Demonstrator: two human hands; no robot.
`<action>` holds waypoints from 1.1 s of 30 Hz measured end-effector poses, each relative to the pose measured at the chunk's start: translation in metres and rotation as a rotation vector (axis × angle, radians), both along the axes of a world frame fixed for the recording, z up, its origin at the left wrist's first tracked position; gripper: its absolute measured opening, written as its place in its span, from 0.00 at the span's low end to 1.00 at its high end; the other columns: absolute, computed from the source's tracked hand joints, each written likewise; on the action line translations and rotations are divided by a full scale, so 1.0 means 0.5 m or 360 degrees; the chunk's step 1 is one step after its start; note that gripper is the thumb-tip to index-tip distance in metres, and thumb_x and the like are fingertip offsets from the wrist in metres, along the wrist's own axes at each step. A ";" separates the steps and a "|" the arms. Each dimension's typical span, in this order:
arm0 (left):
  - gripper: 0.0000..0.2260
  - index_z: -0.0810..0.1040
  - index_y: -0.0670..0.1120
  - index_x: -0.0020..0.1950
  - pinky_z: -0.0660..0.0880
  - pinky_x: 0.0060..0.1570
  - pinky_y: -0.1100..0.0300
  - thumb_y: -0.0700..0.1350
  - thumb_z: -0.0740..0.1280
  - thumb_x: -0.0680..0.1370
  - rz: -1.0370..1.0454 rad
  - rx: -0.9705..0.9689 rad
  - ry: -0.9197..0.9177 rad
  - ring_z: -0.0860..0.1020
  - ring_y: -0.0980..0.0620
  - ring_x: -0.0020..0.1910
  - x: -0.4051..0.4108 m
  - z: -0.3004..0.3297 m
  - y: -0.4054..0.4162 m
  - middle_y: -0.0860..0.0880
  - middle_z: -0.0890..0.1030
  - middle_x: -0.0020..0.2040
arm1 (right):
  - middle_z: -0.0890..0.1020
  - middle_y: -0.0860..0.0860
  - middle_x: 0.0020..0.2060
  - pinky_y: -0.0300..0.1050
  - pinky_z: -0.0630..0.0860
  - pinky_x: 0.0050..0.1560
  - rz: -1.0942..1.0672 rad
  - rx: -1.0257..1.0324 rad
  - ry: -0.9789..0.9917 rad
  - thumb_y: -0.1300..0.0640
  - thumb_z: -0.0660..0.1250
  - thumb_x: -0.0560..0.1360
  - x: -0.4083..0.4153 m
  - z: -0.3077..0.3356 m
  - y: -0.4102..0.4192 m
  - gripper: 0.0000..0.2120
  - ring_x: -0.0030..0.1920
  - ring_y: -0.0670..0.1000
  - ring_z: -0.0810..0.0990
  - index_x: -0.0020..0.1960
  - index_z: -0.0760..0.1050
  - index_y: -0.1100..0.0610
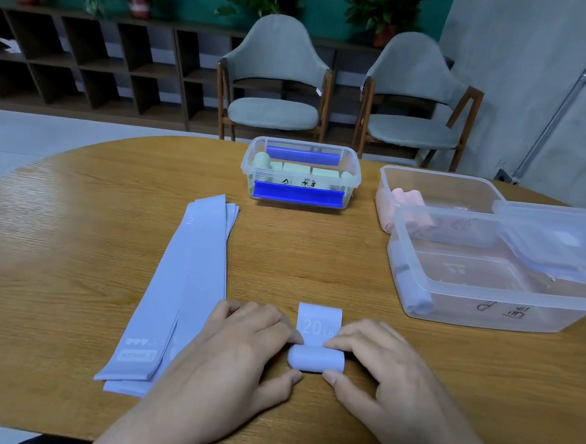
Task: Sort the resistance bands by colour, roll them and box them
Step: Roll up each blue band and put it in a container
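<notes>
Wooden table (47, 259). Left hand (245, 344) and right hand (387, 371) pinch roll (315, 359) ends, fingers curled, keeping it tight; short tail unrolled. Flat bands (180, 292) wait left; open box (496, 284) right.

We have a single view, taken from a wide-angle camera on the person's head, looking forward and down over the wooden table (50, 241) from its near edge. The left hand (244, 348) and right hand (386, 374) sit close below the lens at the bottom of the frame, while the far side of the table, two chairs (276, 77) and a green wall lie further off. Straight lines bow towards the edges, and we see no second view to compare.
</notes>
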State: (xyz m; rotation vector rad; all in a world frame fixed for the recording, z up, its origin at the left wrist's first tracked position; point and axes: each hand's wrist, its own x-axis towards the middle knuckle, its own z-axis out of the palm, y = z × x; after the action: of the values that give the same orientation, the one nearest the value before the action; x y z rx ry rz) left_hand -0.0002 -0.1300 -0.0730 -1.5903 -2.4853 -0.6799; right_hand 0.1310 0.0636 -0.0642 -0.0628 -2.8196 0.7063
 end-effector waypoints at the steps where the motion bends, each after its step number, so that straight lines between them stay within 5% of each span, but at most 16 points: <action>1: 0.10 0.76 0.60 0.57 0.65 0.61 0.56 0.60 0.65 0.78 -0.0005 -0.0001 -0.0002 0.72 0.63 0.56 0.000 0.001 0.000 0.64 0.73 0.53 | 0.73 0.33 0.53 0.31 0.64 0.60 0.0000 -0.0007 -0.0004 0.40 0.60 0.77 0.000 0.000 0.000 0.13 0.59 0.38 0.72 0.56 0.77 0.44; 6: 0.09 0.76 0.60 0.57 0.65 0.62 0.57 0.59 0.63 0.80 -0.0017 0.0006 -0.0008 0.72 0.64 0.56 0.002 0.001 0.000 0.64 0.73 0.53 | 0.73 0.33 0.54 0.26 0.60 0.61 -0.0014 -0.0023 -0.0040 0.39 0.62 0.75 0.002 0.000 0.002 0.15 0.61 0.37 0.70 0.58 0.76 0.43; 33: 0.09 0.73 0.61 0.58 0.67 0.62 0.56 0.60 0.62 0.79 -0.0017 -0.0017 -0.0048 0.72 0.63 0.57 0.004 0.009 0.000 0.64 0.74 0.53 | 0.72 0.35 0.51 0.32 0.66 0.58 0.0001 -0.0074 0.0004 0.38 0.62 0.75 0.002 -0.004 0.004 0.14 0.58 0.39 0.72 0.56 0.77 0.42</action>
State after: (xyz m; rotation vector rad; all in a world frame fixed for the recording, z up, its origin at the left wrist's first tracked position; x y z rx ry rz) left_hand 0.0019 -0.1301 -0.0686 -1.6098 -2.5075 -0.6985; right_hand 0.1318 0.0656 -0.0661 -0.0685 -2.8009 0.7716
